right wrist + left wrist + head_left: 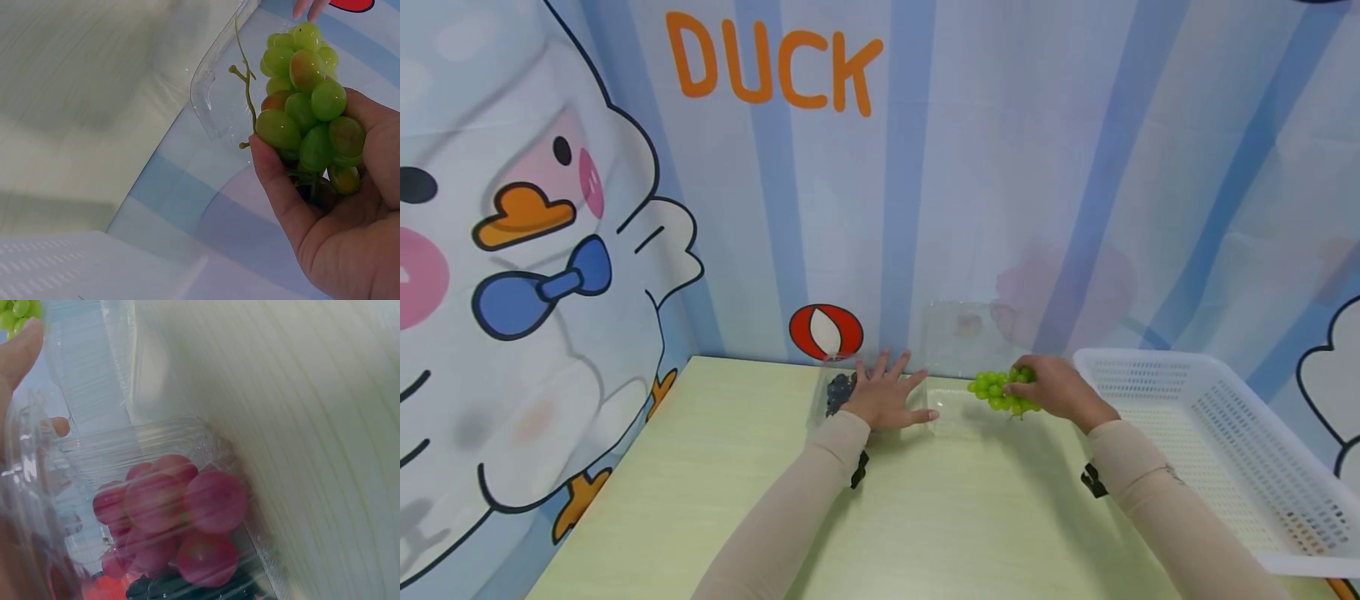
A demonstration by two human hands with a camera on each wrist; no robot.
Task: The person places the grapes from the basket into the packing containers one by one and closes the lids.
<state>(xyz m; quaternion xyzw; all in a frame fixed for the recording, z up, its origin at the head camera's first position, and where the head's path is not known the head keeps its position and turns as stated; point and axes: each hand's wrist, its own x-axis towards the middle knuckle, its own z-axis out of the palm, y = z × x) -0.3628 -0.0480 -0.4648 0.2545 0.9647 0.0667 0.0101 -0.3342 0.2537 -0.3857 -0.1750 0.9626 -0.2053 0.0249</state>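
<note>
My left hand (883,398), fingers spread, rests on top of a clear plastic box (815,412) at the back of the table. Dark grapes (838,392) show through its left side; the left wrist view shows red grapes (212,503) inside. My right hand (1056,390) grips a bunch of green grapes (303,112) between thumb and fingers, a bare stem sticking out beside the thumb. The bunch is over the right part of a second clear box (955,410), whose lid (951,337) stands raised against the backdrop. My left palm is hidden from the head camera.
A white perforated plastic basket (1240,417) stands on the right, beside my right forearm. Behind the pale wooden table (692,467) hangs a striped blue backdrop (1015,167) with duck drawings, close to the back edge.
</note>
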